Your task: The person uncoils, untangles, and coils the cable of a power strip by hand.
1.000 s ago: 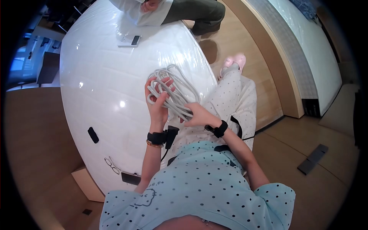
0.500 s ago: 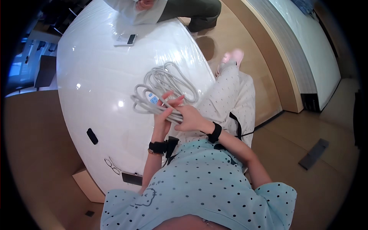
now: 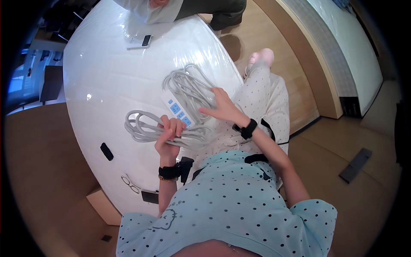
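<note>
My left hand [image 3: 170, 132] is closed around a looped bundle of grey cable [image 3: 143, 126], held over the edge of my lap. Just beyond it lies a white power strip [image 3: 175, 109] with blue sockets, on the plastic-covered mattress [image 3: 107, 77]. A second heap of grey cable [image 3: 188, 83] rests beside the strip, on its right. My right hand [image 3: 222, 106] has its fingers spread at the right side of that heap, with the fingertips at or close to the loops. Whether they touch is unclear.
On the mattress are a white box [image 3: 139, 41], a small black object [image 3: 106, 151], eyeglasses [image 3: 130, 183] and a dark phone [image 3: 150, 197]. Another person's leg [image 3: 209, 10] is at the far edge. A grey strip [image 3: 356, 165] lies on the floor at right.
My hands have moved apart. The left has carried its cable bundle left and down; the right has let go and moved to the other heap. The power strip now shows more fully.
</note>
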A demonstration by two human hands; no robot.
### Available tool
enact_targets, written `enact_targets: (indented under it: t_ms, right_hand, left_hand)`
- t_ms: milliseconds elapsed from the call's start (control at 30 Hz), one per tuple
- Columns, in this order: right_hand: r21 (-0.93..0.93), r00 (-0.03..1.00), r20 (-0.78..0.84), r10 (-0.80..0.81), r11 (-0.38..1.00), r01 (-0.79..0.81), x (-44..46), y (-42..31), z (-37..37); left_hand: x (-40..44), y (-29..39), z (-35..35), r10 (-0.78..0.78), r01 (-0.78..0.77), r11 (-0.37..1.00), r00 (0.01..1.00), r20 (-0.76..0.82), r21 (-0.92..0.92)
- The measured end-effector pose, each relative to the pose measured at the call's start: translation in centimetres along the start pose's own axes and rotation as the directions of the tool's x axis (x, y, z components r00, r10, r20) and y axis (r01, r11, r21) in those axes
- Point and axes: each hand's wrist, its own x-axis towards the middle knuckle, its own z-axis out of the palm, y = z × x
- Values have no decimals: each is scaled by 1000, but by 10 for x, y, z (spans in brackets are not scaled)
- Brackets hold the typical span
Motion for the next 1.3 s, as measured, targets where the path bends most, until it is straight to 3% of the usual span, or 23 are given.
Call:
enact_targets:
  t_ms: [133,233,333,433,533,633,833,933,1033,1133,1167,1200,1300]
  right_hand:
    - [-221,980,-120,-157,967,128,40,-3,25]
    - [-526,945,-218,-242,845,95,60,-2,49]
    - [-316,997,64,47,949,-25,74,-3,39]
    - [180,990,-102,92,981,-73,66,2,28]
    - [67,942,-330,-54,995,80,67,19,30]
    - [102,971,-221,92,992,-71,73,25,25]
    - [-84,916,-227,331,930,-357,70,24,5]
    - [340,935,-177,306,911,-233,65,47,2]
    - [491,972,-216,93,871,26,51,37,-11]
    - [656,982,-178,-66,736,169,29,-8,-31]
    - [537,964,-221,-146,807,246,22,-25,-36]
    - [406,939,-254,-231,856,320,15,-39,-38]
    - [412,927,-229,-297,833,369,-3,-69,-32]
  left_hand:
    - [-1,0,21,-74,68,996,991,110,60]
    - [-1,-6,27,-87,72,990,989,123,121]
    - [0,-4,30,-77,55,978,991,106,201]
    - [1,-3,24,-82,65,974,994,74,216]
    - [6,2,16,-98,83,981,992,76,178]
    - [8,5,17,-102,82,978,990,98,190]
    - [8,4,15,-60,34,977,991,123,208]
    - [8,3,15,-68,43,971,993,97,236]
    - [14,-3,18,-56,49,972,998,26,228]
    - [21,-13,27,51,45,910,974,-219,411]
    - [23,-18,17,91,22,867,975,-203,498]
    - [27,-18,19,91,14,889,974,-206,458]
    - [27,-25,13,40,16,959,981,-191,283]
